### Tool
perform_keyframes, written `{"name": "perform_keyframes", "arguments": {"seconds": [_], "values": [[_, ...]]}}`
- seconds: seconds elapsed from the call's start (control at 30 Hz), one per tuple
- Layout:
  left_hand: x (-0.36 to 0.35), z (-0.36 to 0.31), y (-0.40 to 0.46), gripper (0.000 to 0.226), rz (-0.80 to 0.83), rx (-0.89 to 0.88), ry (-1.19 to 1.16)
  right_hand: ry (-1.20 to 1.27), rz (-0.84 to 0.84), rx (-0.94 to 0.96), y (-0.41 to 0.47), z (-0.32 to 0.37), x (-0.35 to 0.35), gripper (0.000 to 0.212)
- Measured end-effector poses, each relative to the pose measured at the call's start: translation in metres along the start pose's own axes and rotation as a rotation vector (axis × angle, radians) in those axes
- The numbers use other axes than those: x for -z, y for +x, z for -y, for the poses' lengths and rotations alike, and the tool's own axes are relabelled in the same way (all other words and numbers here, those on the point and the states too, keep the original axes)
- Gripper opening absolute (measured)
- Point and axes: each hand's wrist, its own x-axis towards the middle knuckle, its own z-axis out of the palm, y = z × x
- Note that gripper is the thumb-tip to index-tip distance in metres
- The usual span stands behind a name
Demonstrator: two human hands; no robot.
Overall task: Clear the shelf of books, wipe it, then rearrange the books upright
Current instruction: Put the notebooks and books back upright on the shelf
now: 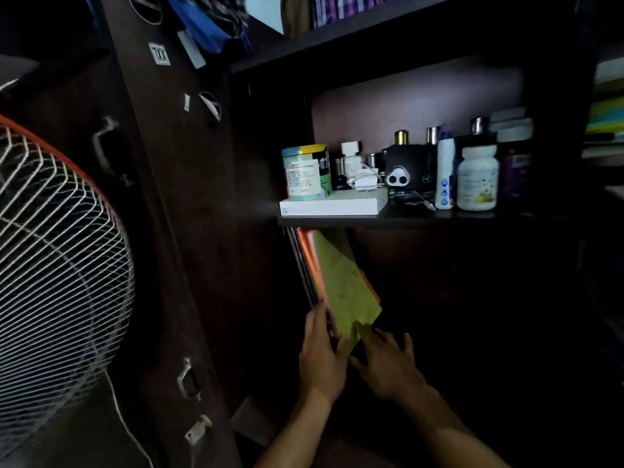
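Currently books (332,282) stand leaning in the dark lower shelf compartment, under the shelf board (439,217). Left hand (322,352) grips their near edge; right hand (388,359) lies flat, fingers spread, touching the green cover.

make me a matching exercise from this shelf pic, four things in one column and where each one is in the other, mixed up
Things
1. colourful tin
2. white flat box
3. yellow-green book
4. white bottle with yellow label

Places
A. below the upper shelf, leaning, with the left hand and the right hand on it
B. on top of the white flat box
C. right part of the upper shelf, standing beside a purple jar
D. lying flat at the left end of the upper shelf

Pairs: 1-B, 2-D, 3-A, 4-C
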Motion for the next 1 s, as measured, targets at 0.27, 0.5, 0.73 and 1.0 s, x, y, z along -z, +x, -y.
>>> {"name": "perform_keyframes", "arguments": {"seconds": [0.27,0.5,0.73,1.0], "values": [[-0.014,0.002,0.015,0.094,0.044,0.016,0.085,0.021,-0.034,0.04,0.045,-0.02,-0.005,0.073],[-0.011,-0.011,0.022,0.082,-0.07,0.13,0.116,0.156,-0.149,0.065,0.048,-0.024,-0.003,0.048],[-0.017,0.0,0.022,0.091,0.01,0.076,0.143,0.204,-0.022,0.122,0.051,-0.024,-0.003,0.08],[-0.014,0.001,0.027,0.108,-0.121,0.213,0.079,0.251,0.005,0.15,0.045,-0.021,0.001,0.062]]}}
